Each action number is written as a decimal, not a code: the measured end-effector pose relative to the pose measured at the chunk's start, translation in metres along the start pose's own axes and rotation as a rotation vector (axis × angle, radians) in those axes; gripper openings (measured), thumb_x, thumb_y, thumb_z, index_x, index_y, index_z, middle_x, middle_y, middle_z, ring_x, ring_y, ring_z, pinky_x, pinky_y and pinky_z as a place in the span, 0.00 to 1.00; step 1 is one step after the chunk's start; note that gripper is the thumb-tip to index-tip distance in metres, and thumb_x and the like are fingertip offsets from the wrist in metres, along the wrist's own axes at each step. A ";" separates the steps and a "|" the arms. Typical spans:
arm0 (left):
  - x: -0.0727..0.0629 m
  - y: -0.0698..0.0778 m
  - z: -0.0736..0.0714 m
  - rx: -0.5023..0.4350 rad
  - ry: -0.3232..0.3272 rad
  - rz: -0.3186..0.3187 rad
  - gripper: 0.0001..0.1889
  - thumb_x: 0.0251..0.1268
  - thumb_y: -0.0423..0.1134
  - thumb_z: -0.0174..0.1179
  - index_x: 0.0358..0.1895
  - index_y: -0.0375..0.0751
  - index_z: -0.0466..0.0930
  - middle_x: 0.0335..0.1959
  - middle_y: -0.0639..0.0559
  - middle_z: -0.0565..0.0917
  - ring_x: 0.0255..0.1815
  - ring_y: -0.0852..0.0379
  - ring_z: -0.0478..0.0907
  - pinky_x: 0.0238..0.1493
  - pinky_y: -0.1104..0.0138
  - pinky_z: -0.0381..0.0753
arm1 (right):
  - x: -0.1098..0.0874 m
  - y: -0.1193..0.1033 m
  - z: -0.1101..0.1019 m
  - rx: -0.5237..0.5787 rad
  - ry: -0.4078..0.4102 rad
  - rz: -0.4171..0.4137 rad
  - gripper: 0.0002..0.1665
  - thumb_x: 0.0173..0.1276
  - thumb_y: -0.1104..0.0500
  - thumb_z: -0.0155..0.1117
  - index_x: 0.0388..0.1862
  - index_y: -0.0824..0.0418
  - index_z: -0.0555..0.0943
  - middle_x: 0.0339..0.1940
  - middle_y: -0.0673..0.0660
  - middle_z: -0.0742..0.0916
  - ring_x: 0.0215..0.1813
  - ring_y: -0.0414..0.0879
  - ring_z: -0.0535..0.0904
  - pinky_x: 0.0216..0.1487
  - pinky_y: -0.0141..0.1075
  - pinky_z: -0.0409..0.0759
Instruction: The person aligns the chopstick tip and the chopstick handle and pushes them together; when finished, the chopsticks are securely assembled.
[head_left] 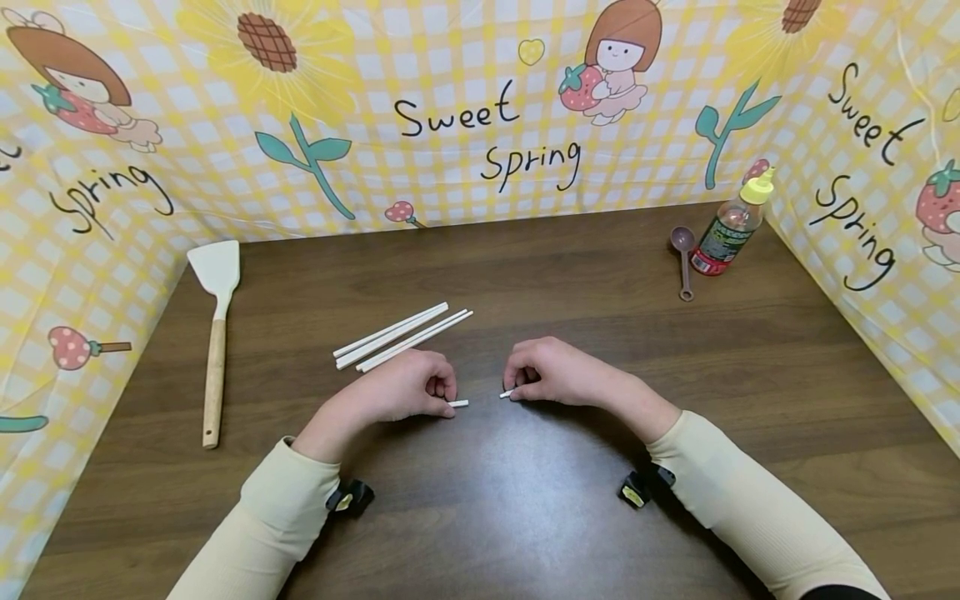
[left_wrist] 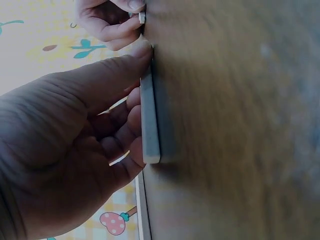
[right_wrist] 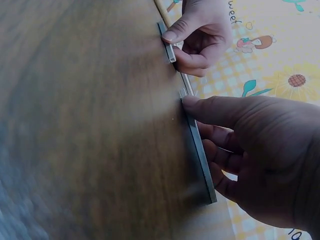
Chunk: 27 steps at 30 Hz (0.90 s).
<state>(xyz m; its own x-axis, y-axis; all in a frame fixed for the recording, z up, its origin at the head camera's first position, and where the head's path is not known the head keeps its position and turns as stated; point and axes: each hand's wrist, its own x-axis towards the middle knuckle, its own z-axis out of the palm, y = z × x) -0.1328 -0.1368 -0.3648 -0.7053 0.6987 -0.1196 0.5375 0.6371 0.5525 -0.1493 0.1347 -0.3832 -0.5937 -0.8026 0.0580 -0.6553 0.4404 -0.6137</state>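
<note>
My left hand (head_left: 411, 385) pinches a slim, square-edged white stick (left_wrist: 150, 125) between thumb and fingers, low over the table. A short end of it pokes out towards the middle in the head view. Opposite, my right hand (head_left: 557, 372) pinches another slim white stick (right_wrist: 202, 155), its tip pointing at the first. A gap separates the two tips. In the head view the hands hide most of both sticks. Several longer white sticks (head_left: 392, 335) lie side by side at a slant just behind my left hand.
A white spatula (head_left: 216, 333) with a wooden handle lies at the left. At the back right stand a yellow-capped bottle (head_left: 726, 237) and, beside it, a brown measuring spoon (head_left: 683, 260). Patterned cloth (head_left: 450, 75) walls the brown table (head_left: 525, 517) at the back and sides.
</note>
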 end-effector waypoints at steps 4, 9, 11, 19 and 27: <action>0.000 0.001 0.000 0.021 0.008 0.006 0.10 0.56 0.37 0.75 0.25 0.50 0.81 0.24 0.62 0.74 0.26 0.66 0.70 0.31 0.69 0.73 | 0.000 -0.002 -0.001 -0.006 0.001 -0.012 0.05 0.65 0.62 0.73 0.32 0.55 0.84 0.30 0.43 0.79 0.33 0.35 0.73 0.36 0.31 0.75; 0.001 0.001 0.000 0.030 0.032 0.030 0.10 0.58 0.36 0.74 0.26 0.50 0.81 0.25 0.62 0.74 0.27 0.66 0.71 0.31 0.69 0.73 | 0.000 -0.003 0.000 -0.028 0.023 -0.015 0.04 0.68 0.61 0.71 0.33 0.54 0.84 0.32 0.44 0.79 0.35 0.36 0.74 0.39 0.32 0.76; 0.002 0.001 0.001 0.026 0.043 0.029 0.09 0.59 0.36 0.73 0.27 0.50 0.81 0.25 0.63 0.75 0.27 0.66 0.71 0.31 0.69 0.74 | 0.000 -0.003 0.000 -0.032 0.044 -0.011 0.04 0.70 0.61 0.69 0.34 0.54 0.83 0.33 0.44 0.80 0.37 0.36 0.75 0.42 0.34 0.77; 0.003 0.004 -0.001 -0.053 0.090 -0.024 0.05 0.65 0.35 0.68 0.33 0.49 0.81 0.25 0.63 0.80 0.27 0.64 0.75 0.34 0.66 0.75 | 0.000 -0.006 -0.001 0.023 0.134 0.010 0.04 0.76 0.59 0.63 0.40 0.57 0.81 0.35 0.45 0.84 0.37 0.37 0.77 0.44 0.34 0.77; 0.005 0.004 0.000 -0.051 0.170 -0.019 0.05 0.70 0.36 0.64 0.37 0.49 0.78 0.27 0.61 0.81 0.28 0.61 0.75 0.35 0.63 0.75 | 0.001 -0.006 -0.002 0.023 0.215 -0.028 0.03 0.74 0.60 0.64 0.42 0.59 0.83 0.37 0.46 0.85 0.41 0.39 0.79 0.47 0.36 0.78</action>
<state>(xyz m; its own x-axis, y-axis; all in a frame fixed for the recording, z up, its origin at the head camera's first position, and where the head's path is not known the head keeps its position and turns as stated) -0.1344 -0.1309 -0.3634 -0.7852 0.6192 0.0081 0.5023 0.6292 0.5932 -0.1468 0.1317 -0.3775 -0.6626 -0.7093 0.2406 -0.6638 0.4074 -0.6272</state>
